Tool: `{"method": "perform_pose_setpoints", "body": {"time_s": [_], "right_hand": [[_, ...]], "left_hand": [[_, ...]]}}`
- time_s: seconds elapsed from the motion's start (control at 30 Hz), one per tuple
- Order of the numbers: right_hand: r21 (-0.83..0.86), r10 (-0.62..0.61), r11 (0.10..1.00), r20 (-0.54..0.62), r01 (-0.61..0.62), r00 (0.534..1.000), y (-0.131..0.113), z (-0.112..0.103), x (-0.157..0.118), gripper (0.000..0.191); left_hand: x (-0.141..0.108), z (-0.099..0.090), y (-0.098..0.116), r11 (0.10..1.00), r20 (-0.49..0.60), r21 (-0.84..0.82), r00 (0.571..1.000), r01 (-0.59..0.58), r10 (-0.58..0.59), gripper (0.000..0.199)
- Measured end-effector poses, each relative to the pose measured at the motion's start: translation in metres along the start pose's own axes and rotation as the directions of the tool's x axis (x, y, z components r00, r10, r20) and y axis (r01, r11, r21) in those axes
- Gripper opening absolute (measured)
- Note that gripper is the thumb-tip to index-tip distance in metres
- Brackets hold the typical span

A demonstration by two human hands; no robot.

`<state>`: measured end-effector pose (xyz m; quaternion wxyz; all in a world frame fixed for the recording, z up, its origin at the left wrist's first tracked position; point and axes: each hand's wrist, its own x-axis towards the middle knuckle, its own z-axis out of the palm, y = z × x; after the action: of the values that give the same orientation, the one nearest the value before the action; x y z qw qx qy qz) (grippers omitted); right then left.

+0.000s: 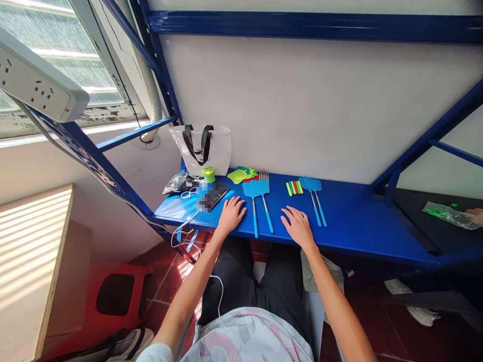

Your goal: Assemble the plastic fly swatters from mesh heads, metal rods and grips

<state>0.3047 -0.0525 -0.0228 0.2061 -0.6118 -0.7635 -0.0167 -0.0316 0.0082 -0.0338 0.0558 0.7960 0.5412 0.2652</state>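
Okay, we're at the blue steel shelf point(358, 221), and both hands are empty: the left hand point(231, 215) lies open on it with fingers spread, and the right hand point(298, 227) rests the same way, gripping nothing. Between them lie two blue fly swatters point(255, 188), handles toward the person, apparently set out that way for easy reach. Two more swatters point(311, 184) sit right of the right hand, beside a neat row of colored sticks point(294, 188), seemingly sorted by type. A blurred phone point(213, 197) lies just left of the left hand, and a white tote bag point(199, 148) stands propped at the shelf's back.
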Motion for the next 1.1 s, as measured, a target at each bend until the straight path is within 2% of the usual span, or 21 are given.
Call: {"method": "perform_pose_setpoints", "body": {"time_s": [1.1], "right_hand": [[-0.016, -0.008, 1.000, -0.011, 0.008, 1.000, -0.0016, -0.0015, 0.0004, 0.057]], "left_hand": [[-0.0003, -0.0004, 0.0009, 1.000, 0.002, 0.015, 1.000, -0.005, 0.005, 0.043]]}}
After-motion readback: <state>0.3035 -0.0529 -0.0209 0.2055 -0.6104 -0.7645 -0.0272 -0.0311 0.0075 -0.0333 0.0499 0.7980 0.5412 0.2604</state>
